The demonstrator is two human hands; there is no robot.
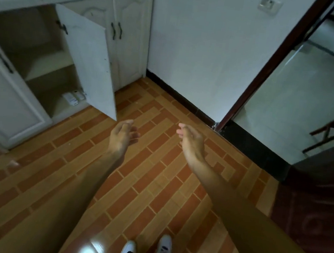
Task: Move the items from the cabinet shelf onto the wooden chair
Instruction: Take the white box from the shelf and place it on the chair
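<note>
A white cabinet (8,94) stands at the left with both doors swung open. Its middle shelf (49,67) looks bare; on the bottom shelf lie a couple of small white items (74,97). My left hand (121,136) and my right hand (191,142) are stretched out over the floor in the middle of the view, palms facing each other, fingers loosely bent, holding nothing. Both hands are well to the right of the cabinet opening. A dark wooden chair (333,132) stands beyond the doorway at the right edge.
The right cabinet door (88,60) juts out over the orange brick-pattern floor (154,188). A white wall with a black skirting runs behind. A dark door frame (275,61) borders a pale tiled room. A dark red rug (310,217) lies at the right.
</note>
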